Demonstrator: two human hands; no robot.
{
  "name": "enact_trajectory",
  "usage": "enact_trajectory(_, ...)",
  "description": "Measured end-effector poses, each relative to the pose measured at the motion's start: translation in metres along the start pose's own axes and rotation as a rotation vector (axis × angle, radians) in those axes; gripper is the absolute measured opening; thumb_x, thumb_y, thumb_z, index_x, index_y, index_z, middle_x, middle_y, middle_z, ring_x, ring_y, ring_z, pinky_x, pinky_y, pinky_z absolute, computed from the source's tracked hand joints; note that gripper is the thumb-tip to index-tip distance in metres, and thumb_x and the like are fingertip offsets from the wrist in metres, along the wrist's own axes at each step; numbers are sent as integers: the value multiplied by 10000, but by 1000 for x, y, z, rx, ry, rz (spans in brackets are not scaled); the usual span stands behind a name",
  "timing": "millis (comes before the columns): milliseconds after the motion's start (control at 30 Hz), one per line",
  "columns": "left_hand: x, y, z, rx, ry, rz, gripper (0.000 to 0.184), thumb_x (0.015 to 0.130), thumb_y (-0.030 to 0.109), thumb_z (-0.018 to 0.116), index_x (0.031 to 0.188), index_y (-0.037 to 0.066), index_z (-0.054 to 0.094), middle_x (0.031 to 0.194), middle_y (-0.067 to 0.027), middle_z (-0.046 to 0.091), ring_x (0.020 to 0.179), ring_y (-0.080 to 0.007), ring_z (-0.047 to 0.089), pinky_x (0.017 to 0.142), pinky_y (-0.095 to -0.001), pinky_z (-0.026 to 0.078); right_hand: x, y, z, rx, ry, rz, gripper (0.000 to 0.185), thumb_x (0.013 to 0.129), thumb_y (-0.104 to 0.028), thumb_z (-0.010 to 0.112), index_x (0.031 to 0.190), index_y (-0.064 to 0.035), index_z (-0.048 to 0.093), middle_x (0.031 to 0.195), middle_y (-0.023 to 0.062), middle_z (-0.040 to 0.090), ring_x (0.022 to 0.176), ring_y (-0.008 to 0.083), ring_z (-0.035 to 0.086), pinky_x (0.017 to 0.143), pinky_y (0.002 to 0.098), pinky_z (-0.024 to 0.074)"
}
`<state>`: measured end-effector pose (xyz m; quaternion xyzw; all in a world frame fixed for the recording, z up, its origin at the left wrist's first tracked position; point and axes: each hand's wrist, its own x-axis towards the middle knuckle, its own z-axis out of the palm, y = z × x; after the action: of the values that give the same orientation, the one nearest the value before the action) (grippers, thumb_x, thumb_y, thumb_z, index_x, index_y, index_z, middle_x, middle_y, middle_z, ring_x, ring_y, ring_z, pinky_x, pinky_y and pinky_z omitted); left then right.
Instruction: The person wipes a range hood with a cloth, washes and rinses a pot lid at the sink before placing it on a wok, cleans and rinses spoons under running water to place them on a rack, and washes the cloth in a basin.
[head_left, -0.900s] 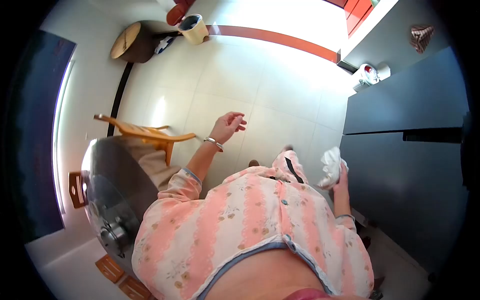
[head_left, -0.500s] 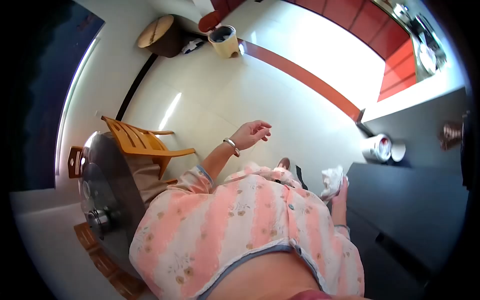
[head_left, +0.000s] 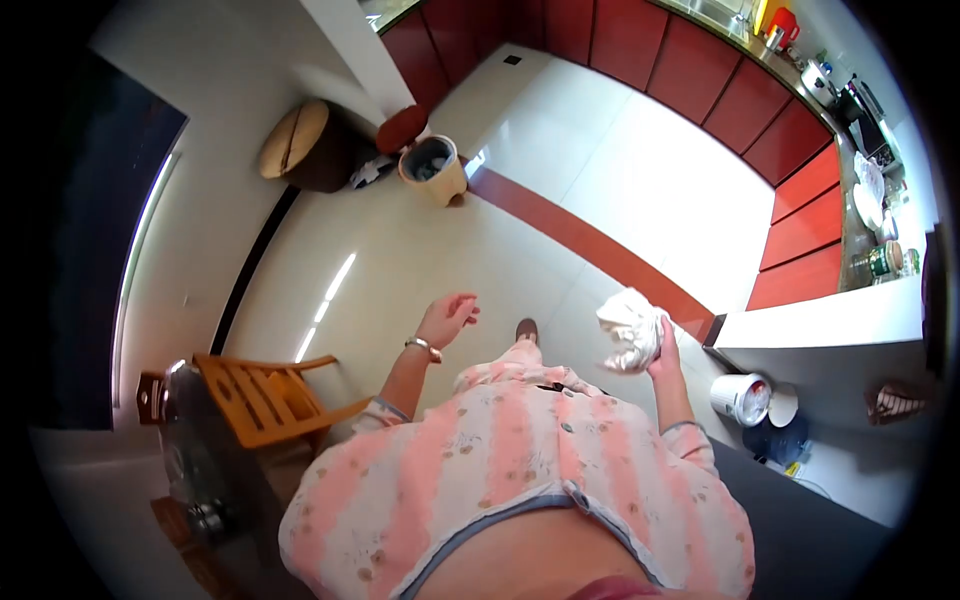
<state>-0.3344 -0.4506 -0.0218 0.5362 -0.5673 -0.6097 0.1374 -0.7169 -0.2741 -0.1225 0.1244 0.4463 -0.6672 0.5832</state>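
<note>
My right hand [head_left: 664, 352] grips a crumpled white cloth [head_left: 632, 330], which bunches up in front of the fingers at waist height. Nothing is in my left hand [head_left: 448, 318]; it hangs over the pale floor with its fingers loosely bent and a silver bracelet [head_left: 424, 348] at the wrist. Beyond the left hand stands a cream trash bin [head_left: 452, 182] with its reddish-brown lid [head_left: 402, 130] raised. Some contents show inside a dark liner, but I cannot make them out.
A wooden chair [head_left: 250, 400] and a dark table [head_left: 185, 440] are at my left. A brown round basket [head_left: 335, 150] stands by the wall. Red cabinets [head_left: 680, 60] line the kitchen past a red-brown floor strip [head_left: 570, 227]. A white container [head_left: 740, 398] sits at the right.
I have moved forward; the bin looks nearer and more of the kitchen shows. My right hand has come up and forward with the cloth, away from the dark surface at the right.
</note>
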Motion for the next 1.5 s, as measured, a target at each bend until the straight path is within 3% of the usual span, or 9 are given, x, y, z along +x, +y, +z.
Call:
enact_trajectory(200,159,183,14,454,-55,543,288,900,249,534,1092,37,569,880,-101,638,755,-175,613,688,-306,490,28,-58,-41,77,119,-126,501,877,-404,448,1245,-66,481,1227,96,535,1114,265,518,959,407,406)
enact_trajectory(233,187,205,25,479,-65,564,282,894,256,540,1090,56,573,886,-110,639,755,-197,617,689,-314,493,32,-70,-49,92,288,-130,501,875,-403,447,1245,-68,482,1228,97,534,1107,265,524,952,406,415)
enact_trajectory(433,293,267,96,445,-219,528,280,882,295,545,1097,118,572,877,-117,654,778,-251,631,716,-356,499,101,-129,-80,-363,43,-369,486,881,-397,386,1212,-60,502,1181,121,557,1052,286,556,872,438,474)
enact_trajectory(567,345,260,114,511,-314,402,314,899,302,506,1113,79,562,951,-124,647,859,-271,621,784,-362,485,190,-215,-61,-7,32,23,455,869,-380,402,1172,-65,530,1130,125,586,1026,292,572,874,440,473)
enact_trajectory(767,391,284,66,415,20,217,310,900,239,538,1151,56,552,1047,-107,639,945,-197,621,807,-304,489,376,-336,105,-274,189,42,466,845,-285,490,1235,-31,459,1182,126,543,1077,279,548,888,416,472)
enact_trajectory(933,441,251,27,113,163,138,317,885,228,556,1105,1,571,896,-95,656,783,-144,629,697,-273,495,500,-362,260,-491,22,2,398,807,-244,566,1124,-7,527,1006,111,615,867,232,628,721,343,536)
enact_trajectory(1067,495,260,-7,58,193,34,311,899,212,538,1119,-7,558,897,-81,647,808,-133,623,719,-257,492,549,-345,359,-401,-186,82,364,852,-254,538,1116,-2,539,1013,91,621,889,214,622,755,343,526)
enact_trajectory(1400,674,358,-133,483,179,161,294,882,243,553,1097,45,578,964,-121,653,849,-229,641,766,-312,496,649,-388,413,-287,208,-16,476,863,-343,516,1220,-31,469,1164,134,556,1039,288,568,896,432,465)
enact_trajectory(1500,730,395,-149,414,188,197,301,884,246,555,1110,47,566,972,-124,650,876,-224,636,780,-308,492,671,-413,431,-145,129,36,539,896,-398,394,1296,-39,408,1256,145,496,1144,317,498,949,468,421)
